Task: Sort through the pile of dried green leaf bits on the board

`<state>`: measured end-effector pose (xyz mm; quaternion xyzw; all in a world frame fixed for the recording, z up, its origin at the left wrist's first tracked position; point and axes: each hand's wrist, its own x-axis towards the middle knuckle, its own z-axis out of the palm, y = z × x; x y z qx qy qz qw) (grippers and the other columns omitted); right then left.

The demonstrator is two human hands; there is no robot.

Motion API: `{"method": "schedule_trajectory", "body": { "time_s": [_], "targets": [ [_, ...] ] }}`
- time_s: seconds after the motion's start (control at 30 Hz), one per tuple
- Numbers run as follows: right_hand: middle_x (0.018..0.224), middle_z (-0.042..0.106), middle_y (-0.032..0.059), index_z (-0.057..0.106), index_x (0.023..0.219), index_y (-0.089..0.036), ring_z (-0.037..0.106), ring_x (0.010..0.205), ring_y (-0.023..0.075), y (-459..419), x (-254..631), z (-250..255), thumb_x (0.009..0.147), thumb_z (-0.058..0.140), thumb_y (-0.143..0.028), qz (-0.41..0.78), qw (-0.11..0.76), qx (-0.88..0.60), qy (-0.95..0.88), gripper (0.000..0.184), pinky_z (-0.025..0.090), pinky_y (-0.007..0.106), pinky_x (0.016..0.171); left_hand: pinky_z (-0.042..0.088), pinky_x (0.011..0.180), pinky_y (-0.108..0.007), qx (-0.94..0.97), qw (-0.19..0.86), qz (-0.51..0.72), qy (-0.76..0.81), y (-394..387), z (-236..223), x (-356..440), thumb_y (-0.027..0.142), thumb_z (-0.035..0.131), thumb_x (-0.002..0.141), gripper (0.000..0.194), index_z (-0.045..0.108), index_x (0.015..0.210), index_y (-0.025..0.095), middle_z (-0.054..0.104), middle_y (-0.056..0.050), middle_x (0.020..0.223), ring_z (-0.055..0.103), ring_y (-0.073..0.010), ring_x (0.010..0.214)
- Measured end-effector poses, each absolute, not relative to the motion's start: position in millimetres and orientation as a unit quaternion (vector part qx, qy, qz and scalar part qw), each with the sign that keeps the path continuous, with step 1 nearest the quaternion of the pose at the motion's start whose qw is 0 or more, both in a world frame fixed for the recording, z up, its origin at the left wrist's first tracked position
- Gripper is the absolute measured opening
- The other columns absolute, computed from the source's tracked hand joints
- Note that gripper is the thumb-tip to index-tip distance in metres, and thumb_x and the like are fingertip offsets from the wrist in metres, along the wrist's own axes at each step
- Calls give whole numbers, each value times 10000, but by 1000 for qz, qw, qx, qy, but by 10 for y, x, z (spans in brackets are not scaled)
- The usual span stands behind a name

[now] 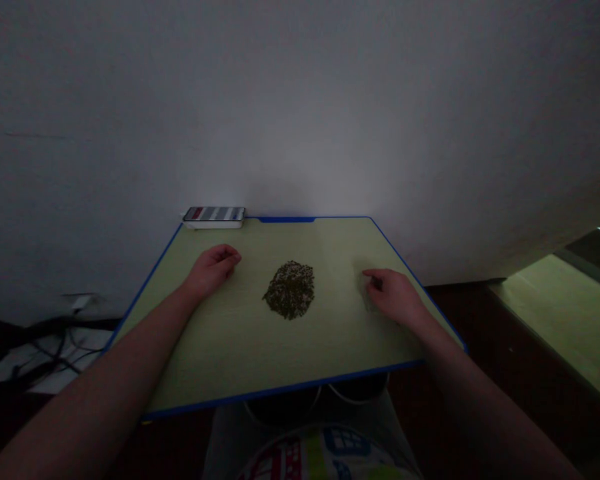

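Grains (290, 291) lie heaped between left fingers (231, 259) and right fingers (374, 273), both curled inward; any hold unclear.

phone (215, 213) w/ its screen lit is lying on a white box (217, 225) at the far L corner of the table (240, 353), text too small to read tbh. table's pale w/ a blue rim, right up vs a plain grey wall (300, 100). low on the L there's a small white plug thing (83, 303), prob. an adapter, + a tangle of black cables (50, 328). R side: dark reddish floor (475, 317) & another pale surface (560, 320).
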<state>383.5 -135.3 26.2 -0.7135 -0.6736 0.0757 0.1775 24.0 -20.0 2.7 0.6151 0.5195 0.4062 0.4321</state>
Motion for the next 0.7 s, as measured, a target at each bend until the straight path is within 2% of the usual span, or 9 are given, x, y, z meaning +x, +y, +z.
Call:
{"method": "schedule_trajectory", "body": {
  "time_s": [0.1,0.23,0.7],
  "targets": [
    [805,698,57,664,1111,-159,609,643,155,-1412,3610,246,782,490,-195,132,236,-660,-701,374,454,264,610,286,429,-205,612,433,409,521,-203,26,240,337,602,679,180,546,730,174,448,64,460,392,-70,411],
    [784,701,54,673,1101,-153,603,628,146,-1499,3286,203,773,507,-189,202,229,-615,-727,369,446,253,593,282,426,-203,608,440,414,514,-191,9,235,339,604,679,186,539,728,172,451,66,460,390,-66,405],
    [881,715,94,670,1117,-143,639,748,192,-1462,3250,208,780,492,-192,159,180,-646,-724,385,455,283,682,287,421,-208,607,444,415,512,-180,12,231,295,579,671,143,534,731,173,444,70,462,393,-65,402]
  ]
}}
